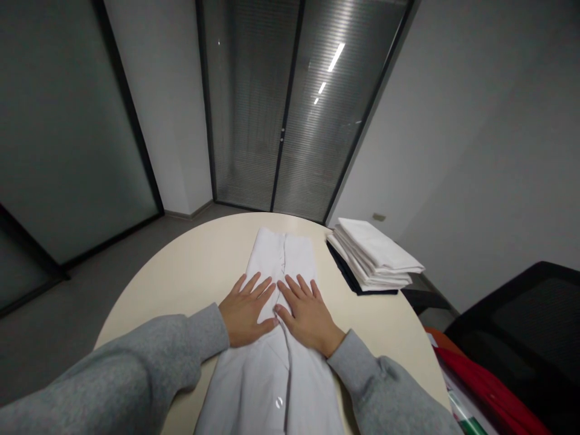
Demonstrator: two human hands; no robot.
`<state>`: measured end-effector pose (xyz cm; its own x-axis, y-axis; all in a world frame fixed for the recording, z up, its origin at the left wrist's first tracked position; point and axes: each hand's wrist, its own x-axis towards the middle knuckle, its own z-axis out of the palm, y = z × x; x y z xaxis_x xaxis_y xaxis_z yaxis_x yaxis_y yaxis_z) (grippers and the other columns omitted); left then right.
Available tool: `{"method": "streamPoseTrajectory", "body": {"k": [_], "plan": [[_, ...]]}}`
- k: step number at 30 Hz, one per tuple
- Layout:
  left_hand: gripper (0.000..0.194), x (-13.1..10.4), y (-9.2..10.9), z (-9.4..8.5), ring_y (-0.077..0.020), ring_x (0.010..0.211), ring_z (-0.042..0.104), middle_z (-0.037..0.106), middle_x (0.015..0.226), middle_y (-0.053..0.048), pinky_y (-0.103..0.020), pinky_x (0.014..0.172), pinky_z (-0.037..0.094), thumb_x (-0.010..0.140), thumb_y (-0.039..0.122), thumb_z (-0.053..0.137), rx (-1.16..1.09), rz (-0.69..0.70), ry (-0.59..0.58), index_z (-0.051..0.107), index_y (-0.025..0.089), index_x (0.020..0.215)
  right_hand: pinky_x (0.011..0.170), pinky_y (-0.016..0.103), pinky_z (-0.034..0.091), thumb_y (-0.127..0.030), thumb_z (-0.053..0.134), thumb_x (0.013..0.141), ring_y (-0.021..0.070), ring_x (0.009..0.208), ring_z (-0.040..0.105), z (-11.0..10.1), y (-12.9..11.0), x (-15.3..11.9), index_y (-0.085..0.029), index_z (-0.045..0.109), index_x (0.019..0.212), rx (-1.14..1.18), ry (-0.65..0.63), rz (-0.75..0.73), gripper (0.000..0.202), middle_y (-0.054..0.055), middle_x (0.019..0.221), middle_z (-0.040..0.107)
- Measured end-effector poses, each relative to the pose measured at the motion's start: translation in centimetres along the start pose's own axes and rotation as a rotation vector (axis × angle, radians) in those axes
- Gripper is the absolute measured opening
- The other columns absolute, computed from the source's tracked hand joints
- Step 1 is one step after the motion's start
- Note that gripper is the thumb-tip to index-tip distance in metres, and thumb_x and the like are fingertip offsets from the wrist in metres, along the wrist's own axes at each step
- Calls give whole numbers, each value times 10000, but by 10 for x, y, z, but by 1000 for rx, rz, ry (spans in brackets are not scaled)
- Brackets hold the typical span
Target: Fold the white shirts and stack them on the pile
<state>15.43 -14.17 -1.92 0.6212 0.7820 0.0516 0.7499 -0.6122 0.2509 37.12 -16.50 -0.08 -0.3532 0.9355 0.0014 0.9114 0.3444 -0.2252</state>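
A long white garment (pixel 254 386) with a front opening down its middle lies lengthwise on a round cream table (pixel 181 272). It is narrow at the far end and widens toward me. My left hand (pixel 248 308) rests flat on its left half, fingers spread. On the right half lies my right hand (pixel 306 314), also flat with spread fingers. The two thumbs almost meet at the middle seam. Neither hand grips the cloth. The garment's near end runs out of the bottom of the view.
A stack of folded white cloths (pixel 374 251), with a dark folded piece (pixel 344 269) at its bottom, sits at the table's right edge. Beyond it stands a black mesh chair (pixel 521 320), with a red item (pixel 489 386) nearby. Glass doors (pixel 290 109) are behind the table.
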Motion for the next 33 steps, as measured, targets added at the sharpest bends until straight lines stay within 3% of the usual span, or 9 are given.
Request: {"method": "streamPoseTrajectory", "body": {"k": [7, 11, 15, 18, 29, 33], "plan": [[801, -1, 2, -3, -375, 1610, 129, 260, 1725, -79, -650, 1288, 88, 967, 649, 476, 11, -4, 1, 327, 252, 1646, 1264, 649, -4, -655, 475, 1012, 386, 1609, 94, -3, -7, -1, -316, 350, 1632, 42, -2, 43, 717, 80, 1734, 223], [795, 0, 4, -4, -372, 1610, 136, 252, 1726, -71, -659, 1285, 85, 967, 642, 480, 16, -31, -17, 336, 249, 1643, 1277, 627, 5, -476, 612, 948, 371, 1611, 97, -4, -11, -3, -279, 371, 1626, 57, 14, 42, 746, 86, 1731, 236], [807, 0, 7, -7, -368, 1609, 143, 261, 1723, -76, -669, 1282, 93, 971, 646, 478, 17, -35, -12, 337, 219, 1641, 1294, 600, 33, -292, 583, 874, 335, 1607, 155, -2, -13, -4, -217, 418, 1601, 66, 62, 20, 749, 79, 1708, 310], [824, -1, 9, -10, -368, 1609, 140, 248, 1726, -81, -666, 1285, 93, 973, 641, 482, 20, -43, -37, 329, 184, 1641, 1299, 590, 45, -241, 549, 843, 333, 1598, 198, -1, -14, -6, -196, 440, 1588, 60, 87, -10, 754, 75, 1691, 350], [823, 0, 9, -12, -363, 1612, 120, 233, 1728, -78, -652, 1291, 78, 959, 659, 503, 1, -54, -65, 356, 209, 1631, 1303, 591, 46, -354, 572, 881, 357, 1608, 124, -1, -12, -9, -153, 310, 1647, 9, -18, -78, 834, 103, 1726, 230], [813, 0, 10, -13, -360, 1613, 118, 237, 1727, -80, -650, 1291, 76, 966, 652, 498, -8, -54, -62, 349, 212, 1634, 1301, 607, 65, -329, 554, 901, 365, 1606, 123, 1, -12, -10, -119, 300, 1645, -14, -20, -79, 814, 122, 1722, 225]]}}
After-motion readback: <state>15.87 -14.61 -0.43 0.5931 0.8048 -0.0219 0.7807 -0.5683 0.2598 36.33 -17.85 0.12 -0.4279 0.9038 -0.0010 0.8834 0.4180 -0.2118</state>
